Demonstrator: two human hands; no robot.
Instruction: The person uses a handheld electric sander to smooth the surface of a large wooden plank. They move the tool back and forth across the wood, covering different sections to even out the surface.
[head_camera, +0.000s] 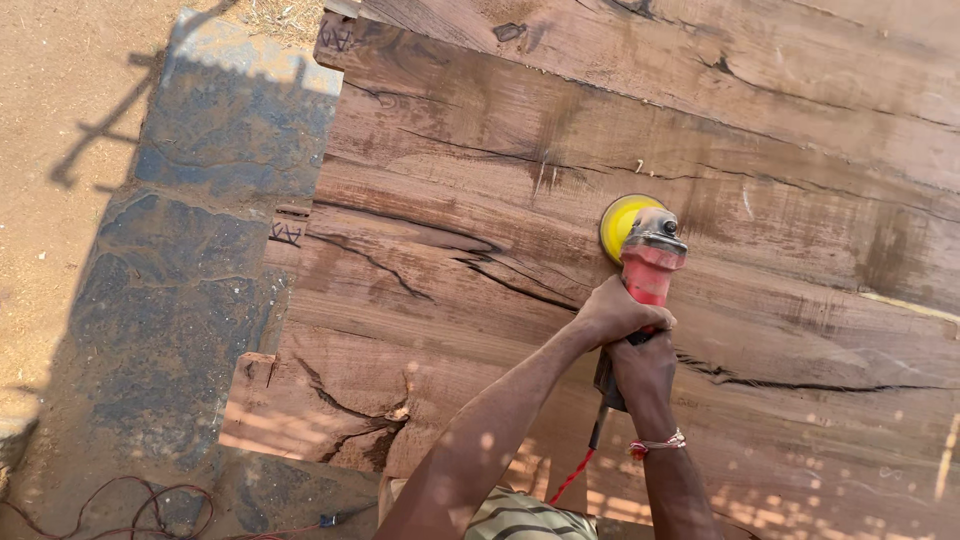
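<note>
A red handheld sander (650, 262) with a yellow round pad (620, 222) rests on a large brown wooden slab (480, 170). My left hand (612, 312) wraps over the sander's red body from the left. Just behind it, my right hand (642, 368) grips the dark rear handle, with a beaded band on the wrist. A red cord (570, 478) trails from the handle toward me. Dark cracks run across the slab beside the tool.
More wooden slabs (800, 60) lie overlapping at the top right. A dark stone-like slab (190, 260) lies to the left on sandy ground (60, 80). Thin red wires (130, 510) coil at the bottom left.
</note>
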